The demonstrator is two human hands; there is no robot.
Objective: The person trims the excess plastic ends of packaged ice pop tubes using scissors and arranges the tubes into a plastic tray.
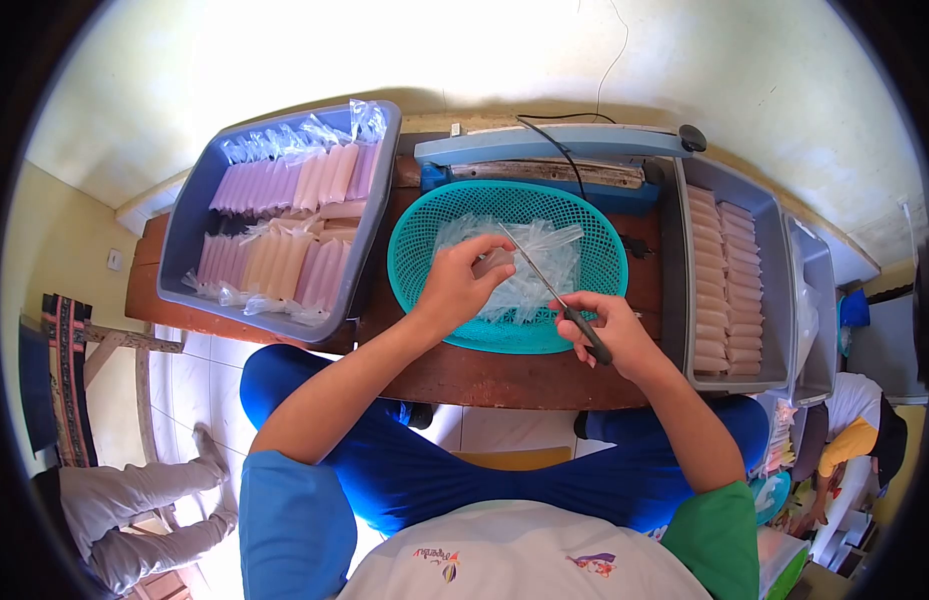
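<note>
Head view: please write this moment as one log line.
right hand: holds bladed tool | left hand: over turquoise basket, near tool's tip, grip unclear | basket contents: clear plastic pieces

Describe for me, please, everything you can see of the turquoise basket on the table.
The basket is wide, oval and turquoise, plastic by its look, with small holes through its walls. It stands upright on the brown table, in front of the blue machine. Clear plastic pieces lie inside. The left hand and the scissors in the right hand are over it; I cannot tell whether either hand touches it.
</note>
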